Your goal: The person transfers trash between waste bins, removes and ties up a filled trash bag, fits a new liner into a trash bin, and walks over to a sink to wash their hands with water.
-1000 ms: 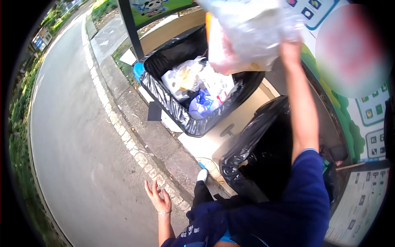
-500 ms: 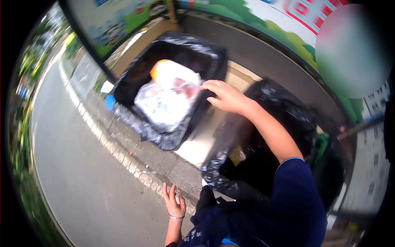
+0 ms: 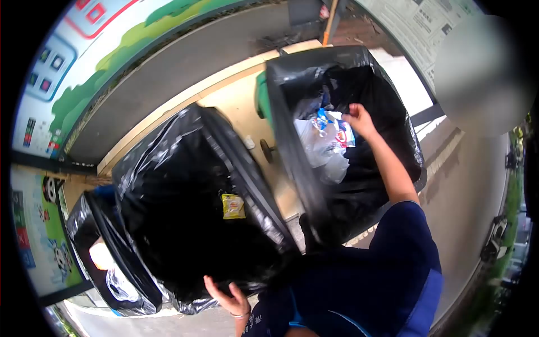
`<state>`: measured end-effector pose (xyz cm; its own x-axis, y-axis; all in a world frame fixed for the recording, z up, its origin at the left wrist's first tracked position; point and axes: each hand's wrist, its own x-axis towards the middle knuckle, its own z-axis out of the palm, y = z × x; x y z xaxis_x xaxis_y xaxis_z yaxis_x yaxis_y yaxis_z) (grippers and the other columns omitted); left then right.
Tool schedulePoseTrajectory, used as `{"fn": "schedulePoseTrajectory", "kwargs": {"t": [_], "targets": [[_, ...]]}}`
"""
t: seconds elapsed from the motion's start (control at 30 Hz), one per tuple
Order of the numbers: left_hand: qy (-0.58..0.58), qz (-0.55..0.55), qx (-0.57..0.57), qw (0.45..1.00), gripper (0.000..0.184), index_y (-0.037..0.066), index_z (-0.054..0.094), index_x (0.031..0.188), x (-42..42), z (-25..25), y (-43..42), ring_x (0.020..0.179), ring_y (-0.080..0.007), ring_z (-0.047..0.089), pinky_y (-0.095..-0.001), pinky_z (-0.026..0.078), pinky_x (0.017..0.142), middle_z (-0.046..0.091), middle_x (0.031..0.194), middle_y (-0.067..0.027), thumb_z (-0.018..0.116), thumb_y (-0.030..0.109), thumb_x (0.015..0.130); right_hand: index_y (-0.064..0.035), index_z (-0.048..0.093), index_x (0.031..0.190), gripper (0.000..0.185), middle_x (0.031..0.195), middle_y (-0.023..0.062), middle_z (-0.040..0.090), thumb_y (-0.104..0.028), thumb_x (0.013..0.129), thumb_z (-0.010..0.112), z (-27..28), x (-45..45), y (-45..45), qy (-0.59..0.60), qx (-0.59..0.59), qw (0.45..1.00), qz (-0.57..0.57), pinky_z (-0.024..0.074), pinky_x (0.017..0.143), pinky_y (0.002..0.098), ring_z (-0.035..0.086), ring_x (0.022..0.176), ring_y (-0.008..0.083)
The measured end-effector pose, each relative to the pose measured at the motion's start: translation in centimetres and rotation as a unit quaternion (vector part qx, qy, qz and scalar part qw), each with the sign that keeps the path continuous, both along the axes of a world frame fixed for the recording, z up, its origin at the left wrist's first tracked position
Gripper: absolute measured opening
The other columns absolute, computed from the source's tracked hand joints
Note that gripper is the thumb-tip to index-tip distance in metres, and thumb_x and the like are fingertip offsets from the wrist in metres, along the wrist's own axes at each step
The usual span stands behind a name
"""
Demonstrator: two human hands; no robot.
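My right hand reaches into the right-hand bin, which is lined with a black bag. Its fingers are bent at the edge of some whitish plastic bags and a blue and white wrapper; whether they grip anything is too small to tell. My left hand has its fingers apart and holds nothing, beside the near edge of the middle bin. Inside that black-lined bin lies a small yellow packet.
A third black-lined bin at the lower left holds white bags. Behind the bins run a grey wall and printed panels. A wooden stick leans at the top. Road lies at the right.
The view has swung round to the other bins. The white bag left my right hand and lay in the first bin; that hand has since moved over to the right-hand bin.
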<state>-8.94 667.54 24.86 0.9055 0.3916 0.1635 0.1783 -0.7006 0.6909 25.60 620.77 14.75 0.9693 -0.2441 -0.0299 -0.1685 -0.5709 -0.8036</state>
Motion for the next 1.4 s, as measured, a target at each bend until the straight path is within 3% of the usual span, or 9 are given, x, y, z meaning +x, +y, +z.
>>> {"fn": "schedulePoseTrajectory", "kwargs": {"t": [0.17,0.43,0.73,0.87,1.0,1.03,1.07,1.17,1.4], "targets": [[0.025,0.157,0.067,0.985,0.046,-0.002,0.025,0.121,2.0,-1.6,-2.4,0.109,-0.0264,0.033,-0.0337,0.026,0.089,0.03,0.122,-0.0163,0.036,0.024,0.084,-0.0024,0.029,0.121,0.096,0.12,0.0202,0.034,-0.044,0.047,0.073,-9.5,-0.3,-3.7,0.279,-0.113,0.953,0.016,0.0277,0.093,0.0331,0.033,0.112,0.0301],[0.083,0.157,0.157,0.971,0.047,0.001,0.026,0.12,2.1,-2.3,-2.4,0.104,-0.0262,0.037,-0.036,0.029,0.087,0.028,0.123,-0.0139,0.027,0.033,0.086,-0.0117,0.014,0.128,0.116,0.131,0.02,0.005,-0.062,0.037,0.067,-21.5,4.0,-3.9,0.414,-0.075,0.907,-0.031,0.0188,0.096,0.0413,0.009,0.12,0.0373],[0.101,0.184,0.131,0.969,0.048,0.0,0.028,0.119,1.6,-2.7,-1.9,0.1,-0.0252,0.039,-0.0348,0.03,0.085,0.03,0.122,-0.0118,0.029,0.035,0.085,-0.0201,0.021,0.126,0.097,0.129,0.019,0.007,-0.048,0.046,0.068,-21.3,0.7,0.8,0.422,-0.085,0.889,-0.156,0.0276,0.088,0.0461,0.024,0.114,0.0329],[0.099,0.171,0.146,0.969,0.047,0.001,0.029,0.119,1.8,-2.8,-1.9,0.1,-0.0247,0.04,-0.0342,0.03,0.085,0.031,0.122,-0.0112,0.028,0.034,0.085,-0.0009,-0.004,0.125,0.119,0.125,0.0174,0.02,-0.04,0.042,0.072,-21.0,0.4,0.6,0.479,-0.185,0.85,-0.113,0.0334,0.086,0.0394,0.034,0.109,0.0308],[0.113,0.192,0.143,0.964,0.049,0.001,0.029,0.119,2.3,-2.8,-2.5,0.099,-0.0262,0.041,-0.0351,0.033,0.083,0.032,0.121,-0.0126,0.028,0.036,0.085,-0.0077,0.003,0.127,0.084,0.113,0.021,0.039,-0.033,0.067,0.056,-31.6,-0.6,-3.3,0.388,-0.24,0.887,-0.072,0.0417,0.074,0.0374,0.047,0.094,0.0352],[0.121,0.179,0.158,0.963,0.05,-0.001,0.028,0.119,2.2,-2.7,-2.4,0.098,-0.0266,0.041,-0.0351,0.032,0.084,0.03,0.122,-0.0135,0.028,0.035,0.085,-0.0071,0.032,0.118,0.056,0.092,0.017,0.054,-0.028,0.069,0.052,-31.4,-0.7,-3.3,0.371,-0.236,0.893,-0.095,0.0424,0.073,0.0353,0.054,0.081,0.033],[0.129,0.165,0.171,0.963,0.05,-0.002,0.026,0.119,2.2,-2.4,-2.4,0.097,-0.027,0.041,-0.0352,0.032,0.084,0.029,0.122,-0.0144,0.027,0.034,0.085,-0.0071,0.032,0.118,0.056,0.092,0.017,0.054,-0.028,0.069,0.052,-30.8,-1.0,-3.5,0.373,-0.239,0.892,-0.088,0.0424,0.073,0.0353,0.054,0.081,0.033],[0.091,0.147,0.153,0.973,0.049,-0.002,0.027,0.118,2.4,-2.4,-2.5,0.098,-0.0271,0.041,-0.0363,0.033,0.083,0.028,0.123,-0.0147,0.029,0.033,0.085,-0.0032,0.058,0.077,0.021,0.081,0.0156,0.057,-0.019,0.065,0.052,-26.4,-0.6,-3.6,0.312,-0.285,0.893,0.155,0.0437,0.071,0.0353,0.055,0.079,0.0275],[0.026,0.169,0.096,0.981,0.039,-0.002,0.026,0.119,2.7,-2.3,-3.1,0.097,-0.0248,0.042,-0.0329,0.032,0.084,0.027,0.123,-0.0144,0.032,0.019,0.086,-0.0027,0.059,0.074,0.018,0.074,0.0191,0.056,-0.016,0.064,0.053,-16.2,-1.4,-7.4,0.169,-0.209,0.927,0.263,0.043,0.068,0.036,0.054,0.075,0.0309]]}}
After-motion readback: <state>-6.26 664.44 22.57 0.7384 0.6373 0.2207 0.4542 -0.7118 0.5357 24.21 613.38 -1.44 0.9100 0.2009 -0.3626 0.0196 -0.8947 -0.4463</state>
